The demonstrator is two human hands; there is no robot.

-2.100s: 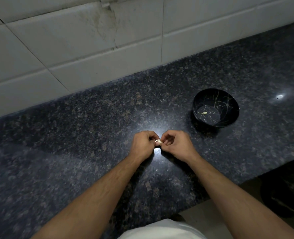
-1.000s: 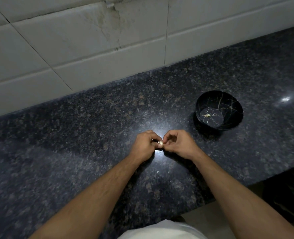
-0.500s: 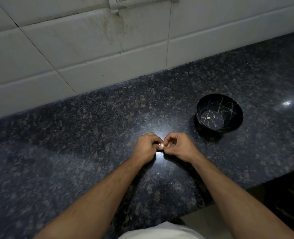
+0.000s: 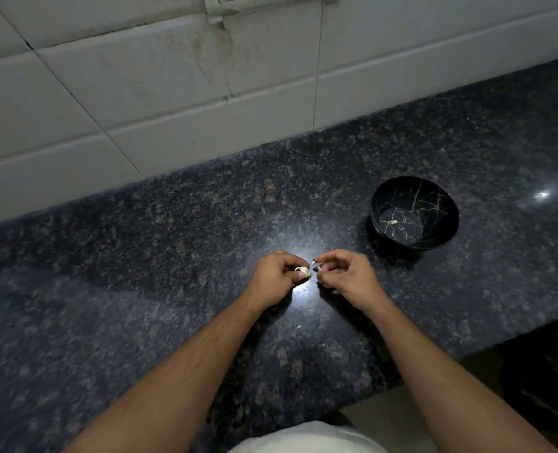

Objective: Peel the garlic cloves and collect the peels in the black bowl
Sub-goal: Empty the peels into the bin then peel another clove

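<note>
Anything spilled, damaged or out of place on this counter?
Mostly no. One small pale fleck, possibly peel, lies on the counter at, just nearer than the hands and outside the black bowl. The wall tiles are stained and chipped near the top. The bowl stands upright.

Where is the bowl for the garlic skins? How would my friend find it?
Look at the dark speckled countertop under the white wall tiles. To the right of the two hands sits the black bowl. It is the only dish there, round, with thin gold crack lines inside and one tiny pale scrap at its bottom.
</note>
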